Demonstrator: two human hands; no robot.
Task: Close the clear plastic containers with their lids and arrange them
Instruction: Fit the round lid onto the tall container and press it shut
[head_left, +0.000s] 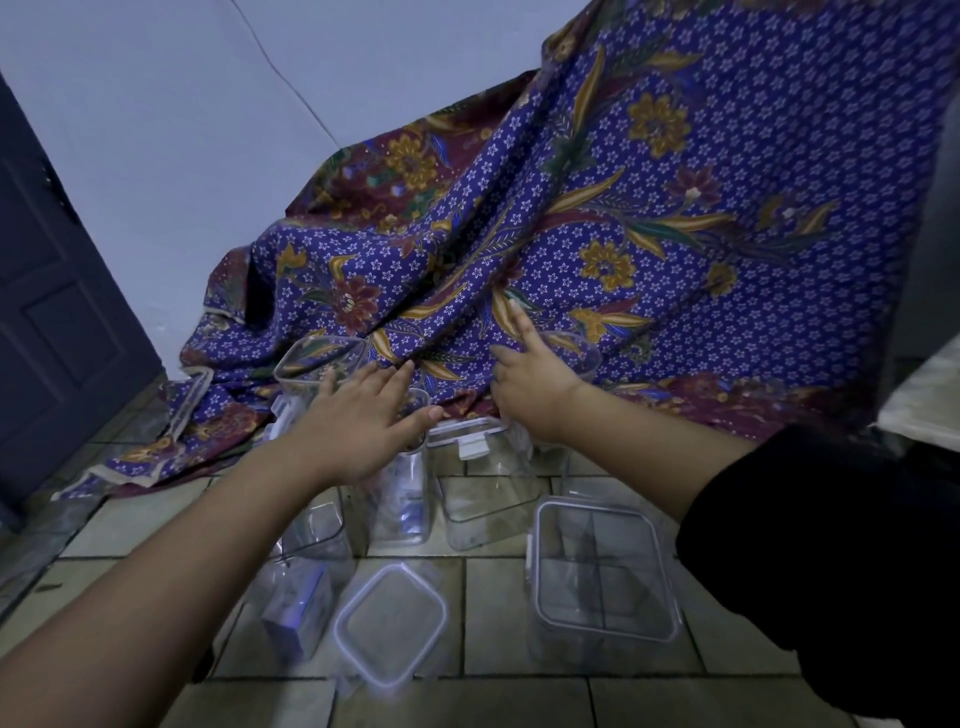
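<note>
Several clear plastic containers stand on a tiled floor. A tall lidded one (602, 577) is at the right, a smaller lidded one (389, 623) in front, and a lidded one with a white clip (483, 467) stands further back. An open container (319, 364) rises at the back left by the cloth. My left hand (358, 421) hovers flat over the middle containers, fingers spread, holding nothing. My right hand (530, 374) reaches towards the cloth, fingers apart, over another clear container (582, 353) that is partly hidden.
A purple flowered batik cloth (623, 234) drapes over something behind the containers and spills onto the floor tiles (519, 696). A dark door (57, 312) stands at the left and a pale wall (208, 130) behind. A container with blue contents (301, 608) lies at the front left.
</note>
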